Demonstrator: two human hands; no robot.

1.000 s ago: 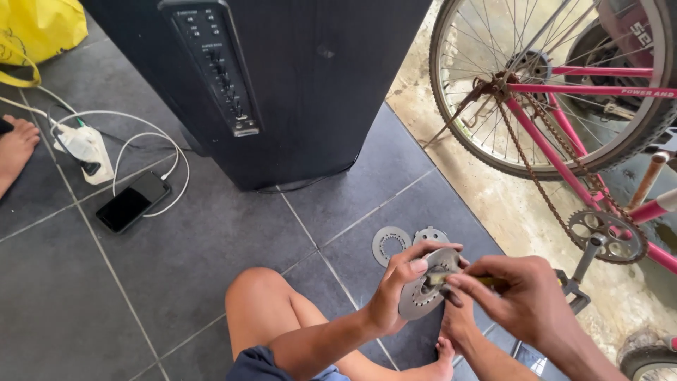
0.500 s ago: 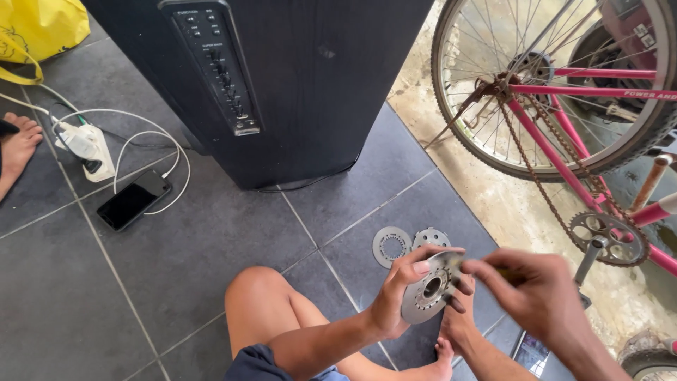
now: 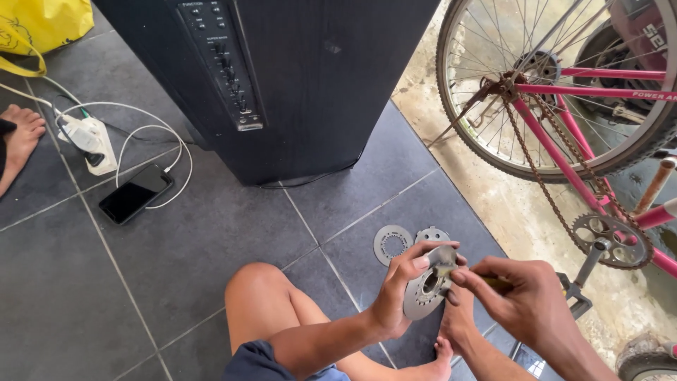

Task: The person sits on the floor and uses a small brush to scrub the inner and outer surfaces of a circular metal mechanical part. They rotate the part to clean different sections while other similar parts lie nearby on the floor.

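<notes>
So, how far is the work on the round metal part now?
Two flat metal discs already lie on the grey floor tile, apart from the rest. In hand: the left hand holds a toothed metal disc while the right hand presses a thin tool at its top edge. The pink bicycle stands untouched beside.
</notes>
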